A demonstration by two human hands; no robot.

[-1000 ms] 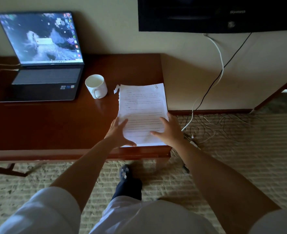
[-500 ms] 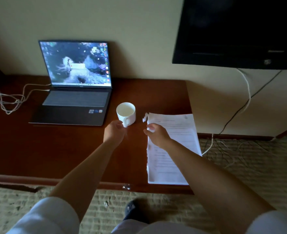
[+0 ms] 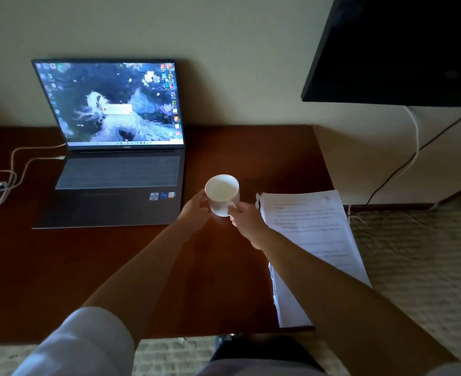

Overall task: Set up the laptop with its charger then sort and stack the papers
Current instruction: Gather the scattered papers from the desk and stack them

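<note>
Head view, from the left: a pale charger cable (image 3: 12,169) lies in loose loops on the dark wooden surface (image 3: 61,267) and runs to the left edge of the open laptop (image 3: 115,158), whose lit screen stands against the wall with the keyboard deck flat in front of it. Just right of the laptop's near corner stands a white mug (image 3: 222,194), upright on the surface. The left hand (image 3: 195,211) has its fingers curled against the mug's left side, and the right hand (image 3: 247,219) pinches the mug's handle on the near right, so both hands are clamped on the mug. Right of the hands, the stack of papers (image 3: 316,240) lies flat along the right end of the surface, its long side running toward the near edge, with the right forearm crossing over its lower part. Above it a dark television (image 3: 400,50) hangs on the wall, with a white and a black cable dropping toward the carpet (image 3: 419,253)
</note>
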